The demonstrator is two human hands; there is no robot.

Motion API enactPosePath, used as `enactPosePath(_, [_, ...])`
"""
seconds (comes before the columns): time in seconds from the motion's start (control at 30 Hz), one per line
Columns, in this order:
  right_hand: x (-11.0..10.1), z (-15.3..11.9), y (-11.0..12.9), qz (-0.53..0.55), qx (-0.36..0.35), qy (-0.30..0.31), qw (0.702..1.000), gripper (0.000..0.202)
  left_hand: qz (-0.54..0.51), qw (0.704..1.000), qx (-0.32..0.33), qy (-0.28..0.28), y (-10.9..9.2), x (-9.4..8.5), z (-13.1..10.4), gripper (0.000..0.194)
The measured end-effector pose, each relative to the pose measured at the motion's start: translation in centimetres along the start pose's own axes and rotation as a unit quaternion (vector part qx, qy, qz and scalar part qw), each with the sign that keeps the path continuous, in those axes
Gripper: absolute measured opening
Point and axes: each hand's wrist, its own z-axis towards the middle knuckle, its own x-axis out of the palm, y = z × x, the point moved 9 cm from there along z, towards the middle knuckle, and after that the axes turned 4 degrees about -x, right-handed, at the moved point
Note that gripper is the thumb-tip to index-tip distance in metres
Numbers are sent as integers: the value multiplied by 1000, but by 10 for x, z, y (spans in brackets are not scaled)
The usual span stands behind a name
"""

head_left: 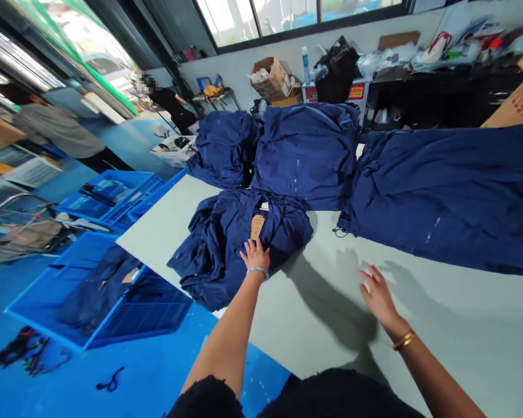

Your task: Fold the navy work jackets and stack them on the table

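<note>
My left hand rests on a bunched navy garment near the table's left edge, its fingers spread just below a brown hang tag. A small white label shows above that tag. Over the bare tabletop, my right hand hovers with fingers apart and nothing in it. Ahead of it lies a wide navy garment pile with a dark cord at its near left corner. Two more navy piles, one in the middle and one at the left, line the table's far side.
Blue crates stand on the floor left of the pale table, one holding a navy garment. Scissors lie on the blue floor. Two people are at the far left. A cardboard box and a cluttered bench are behind.
</note>
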Motion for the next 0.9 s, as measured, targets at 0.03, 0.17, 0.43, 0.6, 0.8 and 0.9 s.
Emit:
enactPosePath(0.03, [19, -10, 4, -1, -1, 18, 1000, 38, 7, 1000, 3, 9, 15, -3, 3, 70])
enactPosePath(0.17, [63, -36, 20, -19, -14, 67, 997, 38, 14, 996, 56, 64, 38, -10, 11, 47])
enactPosePath(0.43, [65, -34, 31, 30, 48, 44, 997, 36, -53, 973, 207, 88, -47, -3, -59, 32])
enactPosePath(0.6, [76, -33, 28, 184, 247, 35, 951, 57, -103, 911, 356, 178, -135, 43, -192, 32])
enactPosePath(0.8, [70, -45, 31, 5, 197, 140, 970, 59, -157, 758, 541, 328, -154, 70, -319, 33])
enactPosePath(0.9, [79, -65, 26, 6, 145, 230, 962, 33, -177, 764, 535, 314, -127, 56, -300, 25])
